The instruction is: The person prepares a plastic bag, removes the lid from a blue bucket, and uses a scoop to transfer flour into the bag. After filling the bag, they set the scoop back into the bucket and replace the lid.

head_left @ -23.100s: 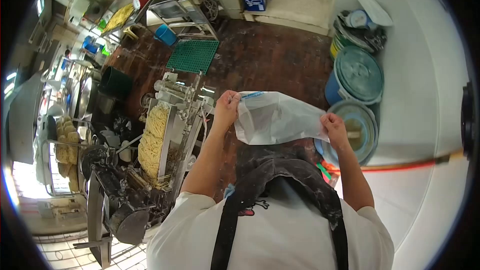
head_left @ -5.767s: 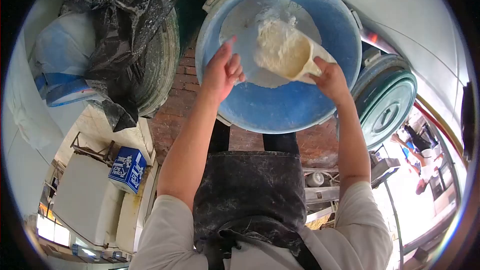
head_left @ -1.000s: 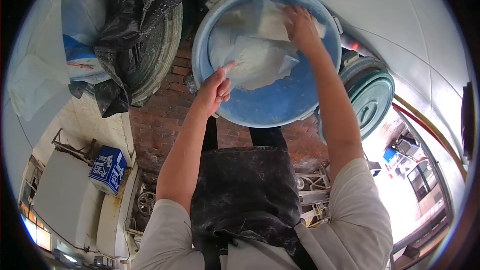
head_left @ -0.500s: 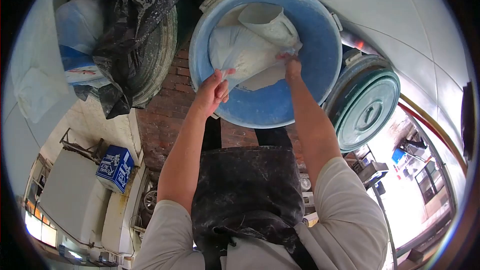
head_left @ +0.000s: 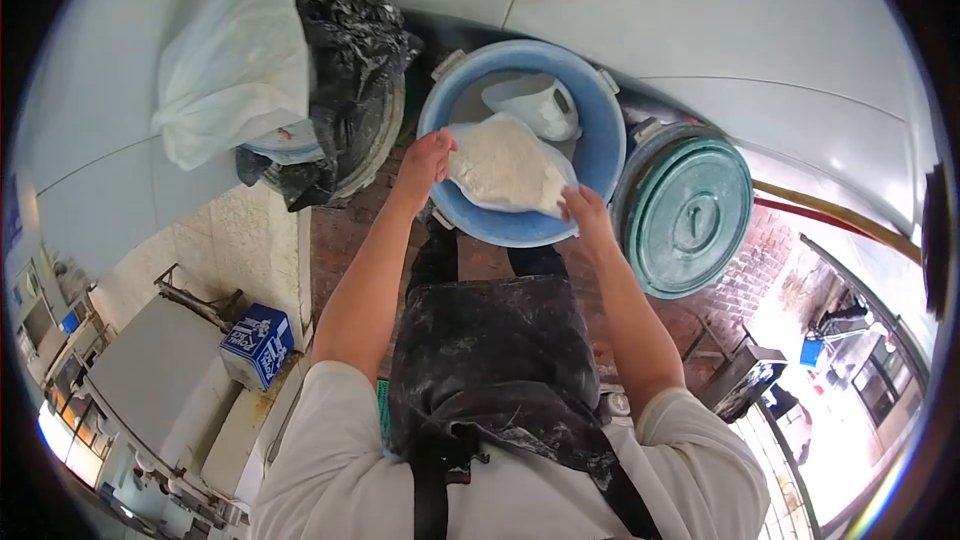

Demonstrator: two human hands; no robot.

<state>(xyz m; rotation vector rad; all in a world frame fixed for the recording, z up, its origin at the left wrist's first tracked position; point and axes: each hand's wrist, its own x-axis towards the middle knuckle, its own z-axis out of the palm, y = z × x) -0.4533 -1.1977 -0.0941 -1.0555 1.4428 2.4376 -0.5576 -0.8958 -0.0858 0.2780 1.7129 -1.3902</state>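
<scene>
A clear plastic bag of off-white, flour-like powder (head_left: 508,162) hangs spread between my hands over a round blue bin (head_left: 612,125). My left hand (head_left: 430,160) is closed on the bag's left edge, by the bin's rim. My right hand (head_left: 588,212) pinches the bag's lower right corner near the front rim. Behind the bag, a white plastic scoop (head_left: 530,103) with a handle opening lies inside the bin. The bag hides much of the bin's inside.
To the right stands a bin with a green lid (head_left: 690,218). A black plastic bag (head_left: 355,70) covers another bin at left, beside a large white bag (head_left: 240,70). A blue-and-white box (head_left: 258,342) sits at lower left. A tiled wall (head_left: 650,10) rises behind.
The powder-filled bag has come up from inside the bin to its front rim, between my hands. The scoop now shows apart behind it. My view has shifted back.
</scene>
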